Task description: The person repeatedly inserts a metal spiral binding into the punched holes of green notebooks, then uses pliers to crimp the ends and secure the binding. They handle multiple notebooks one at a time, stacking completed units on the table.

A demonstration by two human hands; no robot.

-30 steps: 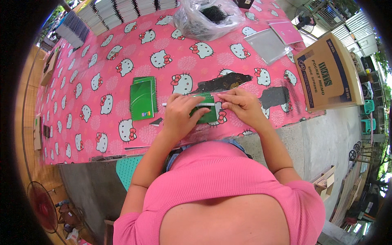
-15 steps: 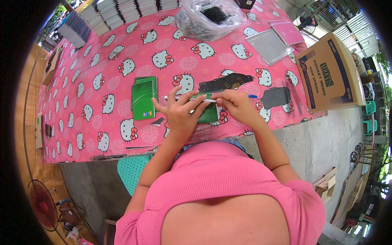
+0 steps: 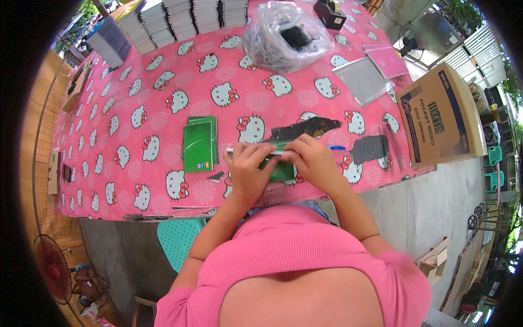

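Since half a second ago, our left hand (image 3: 249, 168) has drawn its splayed fingers together. They lie over a slim white stick (image 3: 278, 153) across a green notebook (image 3: 282, 174) on the pink table (image 3: 158, 118) before us; whether they grip it, we cannot tell. Our right hand (image 3: 313, 164) pinches the stick between thumb and fingertips. Farther off we see two overlapping notebooks (image 3: 197, 148), then a clear plastic bag (image 3: 267, 46) and stacked spiral-bound books (image 3: 180, 19).

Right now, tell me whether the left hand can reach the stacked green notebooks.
Probably, yes: the stacked green notebooks lie left of the left hand, nothing standing between, only a small dark scrap nearby.
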